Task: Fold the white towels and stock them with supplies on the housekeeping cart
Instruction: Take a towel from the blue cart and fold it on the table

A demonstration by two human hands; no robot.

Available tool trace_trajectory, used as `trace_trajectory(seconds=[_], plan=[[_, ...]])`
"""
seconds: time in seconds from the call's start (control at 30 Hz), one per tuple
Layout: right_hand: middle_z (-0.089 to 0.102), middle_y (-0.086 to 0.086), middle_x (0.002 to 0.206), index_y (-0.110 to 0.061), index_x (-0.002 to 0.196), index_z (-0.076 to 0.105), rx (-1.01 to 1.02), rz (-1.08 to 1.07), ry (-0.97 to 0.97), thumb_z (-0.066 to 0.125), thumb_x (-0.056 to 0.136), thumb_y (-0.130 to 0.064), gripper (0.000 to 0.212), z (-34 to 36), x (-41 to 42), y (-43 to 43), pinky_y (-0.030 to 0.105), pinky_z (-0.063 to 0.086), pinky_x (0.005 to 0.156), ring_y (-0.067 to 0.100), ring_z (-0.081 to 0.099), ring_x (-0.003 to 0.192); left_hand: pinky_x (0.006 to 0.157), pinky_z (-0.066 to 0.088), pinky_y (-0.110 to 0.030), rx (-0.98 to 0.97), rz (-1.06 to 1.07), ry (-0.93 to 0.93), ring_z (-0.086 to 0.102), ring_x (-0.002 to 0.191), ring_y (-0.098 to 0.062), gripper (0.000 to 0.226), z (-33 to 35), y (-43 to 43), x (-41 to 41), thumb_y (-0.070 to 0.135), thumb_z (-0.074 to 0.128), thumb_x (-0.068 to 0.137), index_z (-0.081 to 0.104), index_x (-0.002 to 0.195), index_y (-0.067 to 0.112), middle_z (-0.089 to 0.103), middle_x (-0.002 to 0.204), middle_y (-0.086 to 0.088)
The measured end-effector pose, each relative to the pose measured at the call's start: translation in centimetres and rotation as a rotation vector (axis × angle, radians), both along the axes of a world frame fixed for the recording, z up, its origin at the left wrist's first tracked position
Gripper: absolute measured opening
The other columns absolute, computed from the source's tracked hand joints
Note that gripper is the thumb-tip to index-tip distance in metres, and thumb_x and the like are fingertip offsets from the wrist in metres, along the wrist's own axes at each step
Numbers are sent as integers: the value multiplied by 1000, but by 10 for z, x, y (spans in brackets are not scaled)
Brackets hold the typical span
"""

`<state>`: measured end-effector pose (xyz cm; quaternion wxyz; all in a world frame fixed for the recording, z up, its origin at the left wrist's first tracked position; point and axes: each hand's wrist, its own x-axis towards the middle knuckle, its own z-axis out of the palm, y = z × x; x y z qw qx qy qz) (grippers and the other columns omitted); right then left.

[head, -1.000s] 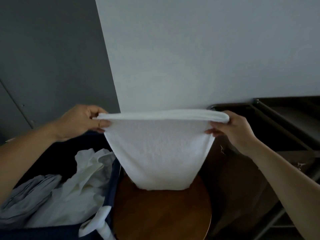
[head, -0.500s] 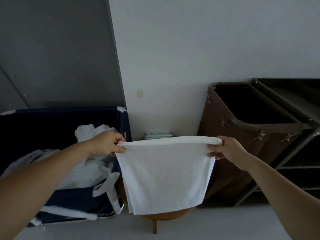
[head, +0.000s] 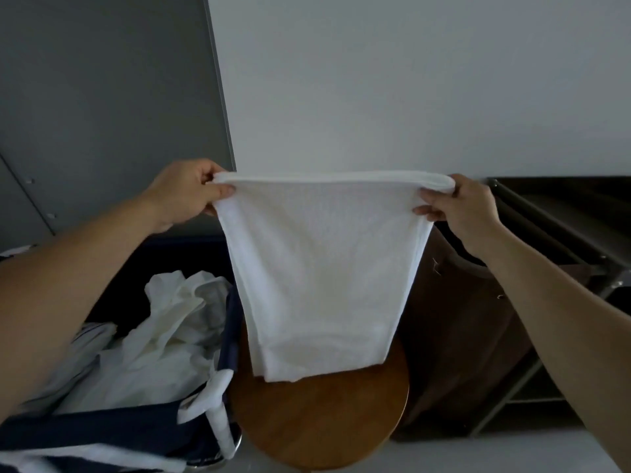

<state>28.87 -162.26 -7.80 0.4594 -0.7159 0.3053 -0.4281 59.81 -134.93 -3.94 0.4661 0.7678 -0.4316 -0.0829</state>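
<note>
I hold the white towel [head: 324, 268] up in the air above the wooden stool [head: 317, 421]. Its top edge is stretched level from side to side and the rest hangs straight down, the bottom hem ending just over the stool's seat. It is doubled over (a rolled fold shows along the top), plain white, softly nubbly and narrower toward the bottom.

My left hand [head: 184, 196] pinches the top left corner between thumb and curled fingers, and my right hand [head: 457, 206] pinches the top right corner likewise.

Left of the stool, a navy bin [head: 102, 435] holds crumpled white linen [head: 164, 336].
</note>
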Motion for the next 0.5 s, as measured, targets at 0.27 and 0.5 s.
trace_trajectory(seconds=[0.27,0.5], plan=[[74,1,93,-25,94,66,-117,27,-76,75,89,-20,11,48,-3,7,36,59,78,22,75,80,69,60,-25,-108,-40,-189,70,78,-12,15,42,16,6,18,70,91,64,89,31,71,93,2],[75,10,93,-18,96,70,52,82,83,73,88,-9,12,-33,-32,35,40,58,76,28,75,79,83,54,-37,229,-86,-202,68,85,-24,10,-26,53,-19,23,77,85,70,91,26,73,87,1]])
